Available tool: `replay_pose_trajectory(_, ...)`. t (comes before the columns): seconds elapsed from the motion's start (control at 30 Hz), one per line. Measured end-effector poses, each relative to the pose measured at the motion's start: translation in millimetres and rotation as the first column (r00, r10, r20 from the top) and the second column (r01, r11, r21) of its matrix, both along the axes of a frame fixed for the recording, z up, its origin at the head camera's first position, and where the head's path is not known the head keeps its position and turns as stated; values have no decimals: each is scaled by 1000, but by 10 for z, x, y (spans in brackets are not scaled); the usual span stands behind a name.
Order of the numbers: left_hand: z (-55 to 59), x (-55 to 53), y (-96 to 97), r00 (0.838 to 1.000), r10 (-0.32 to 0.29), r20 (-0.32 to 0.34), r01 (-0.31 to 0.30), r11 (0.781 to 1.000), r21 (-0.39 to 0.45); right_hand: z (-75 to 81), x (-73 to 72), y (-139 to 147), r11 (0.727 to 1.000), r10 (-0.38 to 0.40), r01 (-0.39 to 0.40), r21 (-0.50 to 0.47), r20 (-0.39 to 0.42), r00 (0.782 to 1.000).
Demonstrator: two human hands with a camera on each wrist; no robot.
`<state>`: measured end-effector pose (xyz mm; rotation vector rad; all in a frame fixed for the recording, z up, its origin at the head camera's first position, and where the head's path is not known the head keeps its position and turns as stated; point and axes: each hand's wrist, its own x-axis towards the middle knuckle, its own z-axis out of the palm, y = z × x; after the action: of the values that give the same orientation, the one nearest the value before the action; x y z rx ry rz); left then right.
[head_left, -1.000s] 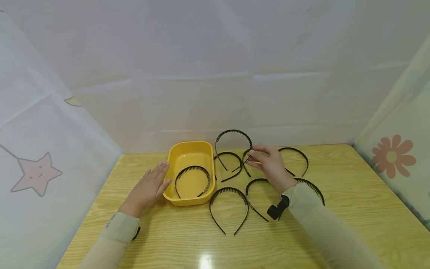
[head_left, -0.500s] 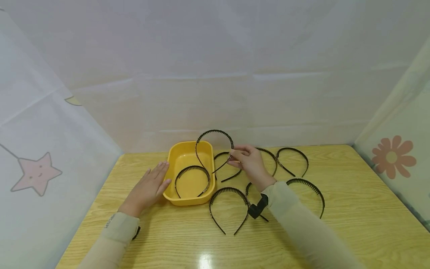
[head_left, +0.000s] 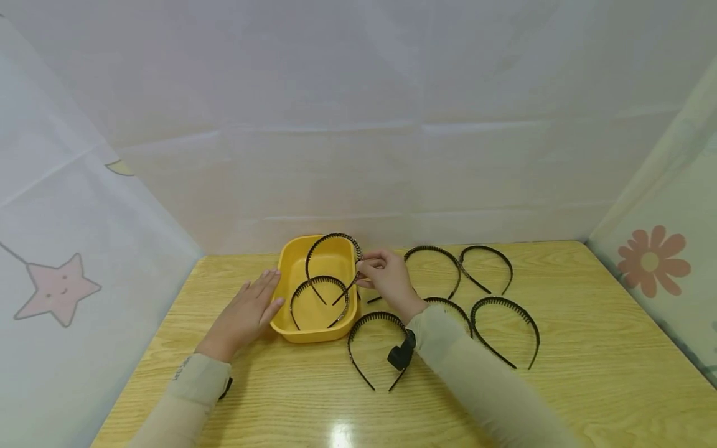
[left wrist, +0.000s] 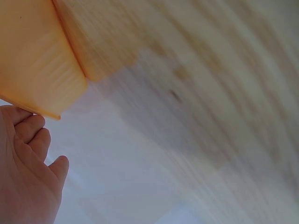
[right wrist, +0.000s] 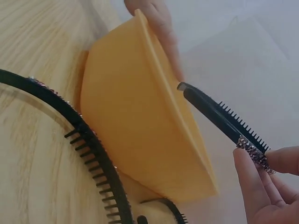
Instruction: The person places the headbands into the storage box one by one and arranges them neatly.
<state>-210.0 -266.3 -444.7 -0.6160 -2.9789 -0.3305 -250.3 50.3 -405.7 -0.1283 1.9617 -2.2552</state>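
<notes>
My right hand [head_left: 389, 280] pinches one side of a black toothed headband [head_left: 336, 234] between thumb and fingers. Its band hangs over the yellow plastic bin [head_left: 295, 256], with both ends pointing down. Sparkly stones on the held headband [right wrist: 219, 120] show by the fingertips in the right wrist view. Inside the bin lies another black headband [head_left: 320, 278]. Against the bin's left rim rests my left hand [head_left: 241, 320], fingers extended. The left wrist view shows those fingers [left wrist: 32, 128] touching the orange-looking rim from outside.
Several more black headbands lie on the wooden table [head_left: 291, 398] right of the bin: a front one [head_left: 376, 315], one at the back [head_left: 431, 247], another farther right [head_left: 486, 247] and one before it [head_left: 506, 300]. A white curtain [head_left: 358, 155] hangs behind.
My right hand has carried the headband leftward from above the table to over the bin, lowering it slightly. The left hand has stayed at the bin's rim.
</notes>
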Motion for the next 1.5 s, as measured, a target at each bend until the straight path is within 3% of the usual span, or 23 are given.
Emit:
replay_pose_trajectory(0.33,10,15,0,1000,2,3,-2,1000,8,-95,19,-245,986,5,5,168,-59,998)
replay_pose_trajectory(0.83,1,18,2,1000,-7,-20,7,1000,20,-76,9,-421,899,51,46,436,-207,977)
replay_pose_trajectory(1.2,5,15,2,1000,-3,-3,3,1000,13,-76,24,-468,806,73,105,582,-275,959)
replay_pose_trajectory(1.5,0,16,2,1000,-7,-12,7,1000,15,-101,63,-452,794,107,87,602,-278,955)
